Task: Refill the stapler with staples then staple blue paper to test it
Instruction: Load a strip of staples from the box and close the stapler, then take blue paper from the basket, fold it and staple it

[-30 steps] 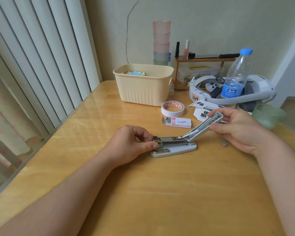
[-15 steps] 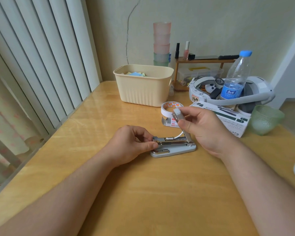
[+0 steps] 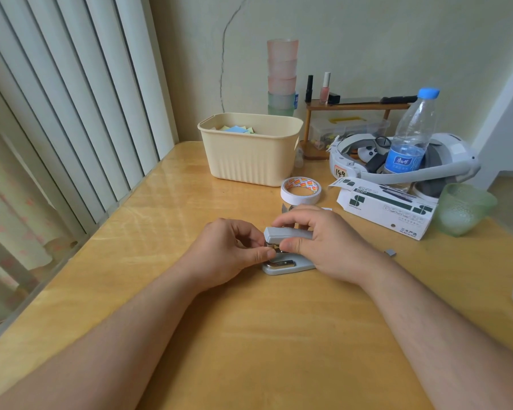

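A grey stapler [image 3: 288, 233] rests on the wooden table [image 3: 249, 335] in the middle of the view, its top cover folded down over the metal magazine. My right hand [image 3: 323, 241] wraps over the cover from the right. My left hand [image 3: 228, 250] pinches the stapler's front end with thumb and fingers. The staple box is mostly hidden behind my right hand. Blue and other coloured paper sheets [image 3: 237, 129] lie inside the cream basket [image 3: 249, 161] at the back. A small strip of staples [image 3: 391, 252] lies loose on the table to the right.
A tape roll [image 3: 301, 190] and a white cardboard box [image 3: 385, 207] sit behind the stapler. Further right are a green glass [image 3: 462, 208], a water bottle [image 3: 412, 134] and a white headset [image 3: 444, 164]. A wooden shelf [image 3: 356, 106] and stacked cups [image 3: 282, 78] stand by the wall. Blinds line the left.
My right hand has swung the stapler's cover from raised on the right, over and down onto the magazine. My left hand has kept its hold on the front end.
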`<action>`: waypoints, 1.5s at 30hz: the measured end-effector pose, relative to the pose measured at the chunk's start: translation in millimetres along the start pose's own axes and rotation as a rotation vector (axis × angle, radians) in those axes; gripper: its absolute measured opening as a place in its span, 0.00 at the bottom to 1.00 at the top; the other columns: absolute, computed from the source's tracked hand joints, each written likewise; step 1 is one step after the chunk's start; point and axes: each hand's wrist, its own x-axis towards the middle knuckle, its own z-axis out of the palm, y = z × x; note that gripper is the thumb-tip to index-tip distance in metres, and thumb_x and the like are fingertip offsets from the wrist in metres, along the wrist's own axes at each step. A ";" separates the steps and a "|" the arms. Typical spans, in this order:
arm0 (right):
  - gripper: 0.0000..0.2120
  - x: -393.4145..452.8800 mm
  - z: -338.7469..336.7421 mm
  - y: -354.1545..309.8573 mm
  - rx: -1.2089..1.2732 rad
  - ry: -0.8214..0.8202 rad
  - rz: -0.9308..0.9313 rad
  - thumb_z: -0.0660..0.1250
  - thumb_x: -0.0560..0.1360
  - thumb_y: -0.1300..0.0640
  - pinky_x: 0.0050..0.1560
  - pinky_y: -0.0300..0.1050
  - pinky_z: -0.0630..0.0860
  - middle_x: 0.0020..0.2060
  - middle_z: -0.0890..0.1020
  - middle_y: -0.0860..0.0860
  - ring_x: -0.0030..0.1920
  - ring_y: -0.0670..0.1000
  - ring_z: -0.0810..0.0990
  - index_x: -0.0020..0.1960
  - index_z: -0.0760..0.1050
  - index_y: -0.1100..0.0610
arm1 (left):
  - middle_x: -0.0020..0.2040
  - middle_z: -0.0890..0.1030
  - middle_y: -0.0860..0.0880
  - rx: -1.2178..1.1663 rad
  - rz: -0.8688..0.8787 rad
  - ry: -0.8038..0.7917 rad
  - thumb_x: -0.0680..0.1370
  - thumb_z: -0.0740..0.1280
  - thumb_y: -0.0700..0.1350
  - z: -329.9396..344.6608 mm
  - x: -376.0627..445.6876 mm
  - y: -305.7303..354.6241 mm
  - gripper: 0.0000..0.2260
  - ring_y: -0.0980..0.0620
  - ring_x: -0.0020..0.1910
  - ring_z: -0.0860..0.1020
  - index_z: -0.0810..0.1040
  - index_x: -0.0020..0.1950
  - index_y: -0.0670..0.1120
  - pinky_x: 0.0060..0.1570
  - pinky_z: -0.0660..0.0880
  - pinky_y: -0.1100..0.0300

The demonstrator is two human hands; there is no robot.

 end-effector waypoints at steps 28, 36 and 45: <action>0.24 -11.4 0.8 4.5 -0.115 0.008 0.004 0.74 0.73 0.52 0.63 0.35 0.68 0.58 0.80 0.37 0.61 0.38 0.74 0.65 0.75 0.34 | 0.38 0.86 0.50 0.007 -0.005 -0.005 0.71 0.81 0.53 1.0 -1.4 -2.6 0.09 0.57 0.35 0.77 0.86 0.45 0.50 0.40 0.77 0.53; 0.22 -8.3 9.9 12.1 -0.090 0.233 -0.025 0.78 0.69 0.54 0.60 0.26 0.65 0.51 0.78 0.30 0.57 0.39 0.75 0.61 0.81 0.38 | 0.48 0.88 0.60 0.497 -0.061 -0.402 0.76 0.74 0.47 -56.0 57.0 52.2 0.10 0.63 0.48 0.84 0.86 0.55 0.58 0.53 0.82 0.62; 0.26 6.5 21.7 32.0 -0.098 0.299 -0.091 0.76 0.70 0.59 0.48 0.33 0.73 0.51 0.77 0.37 0.46 0.41 0.82 0.65 0.78 0.41 | 0.52 0.87 0.53 0.669 0.117 0.325 0.80 0.65 0.44 -103.9 185.3 62.6 0.12 0.53 0.49 0.82 0.87 0.56 0.50 0.47 0.76 0.62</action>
